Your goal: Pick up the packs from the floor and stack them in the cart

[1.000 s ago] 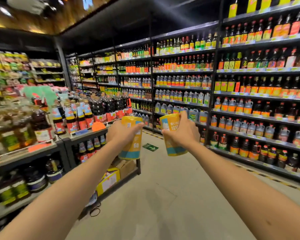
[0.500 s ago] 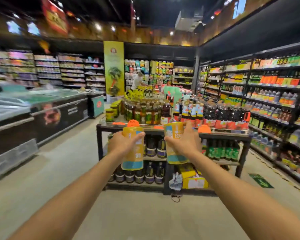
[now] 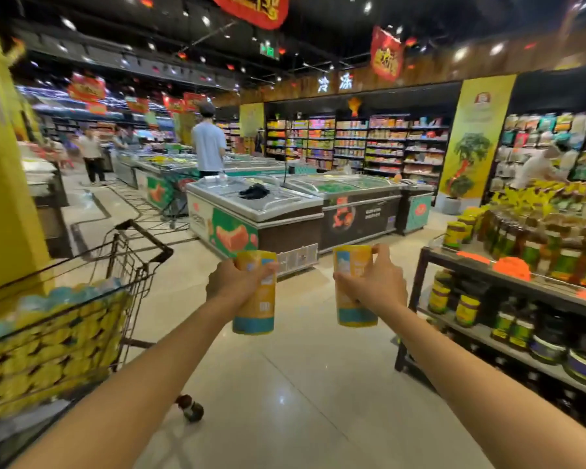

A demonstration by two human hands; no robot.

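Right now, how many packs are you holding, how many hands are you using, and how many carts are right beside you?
Packs held: 2, left pack, right pack
Hands: 2, left hand, right hand
Carts beside me: 1, cart
Total: 5

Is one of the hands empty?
No, the left hand grips one yellow pack and the right hand grips a second pack.

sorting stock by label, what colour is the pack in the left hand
The pack is yellow-orange with a teal bottom band; head view.
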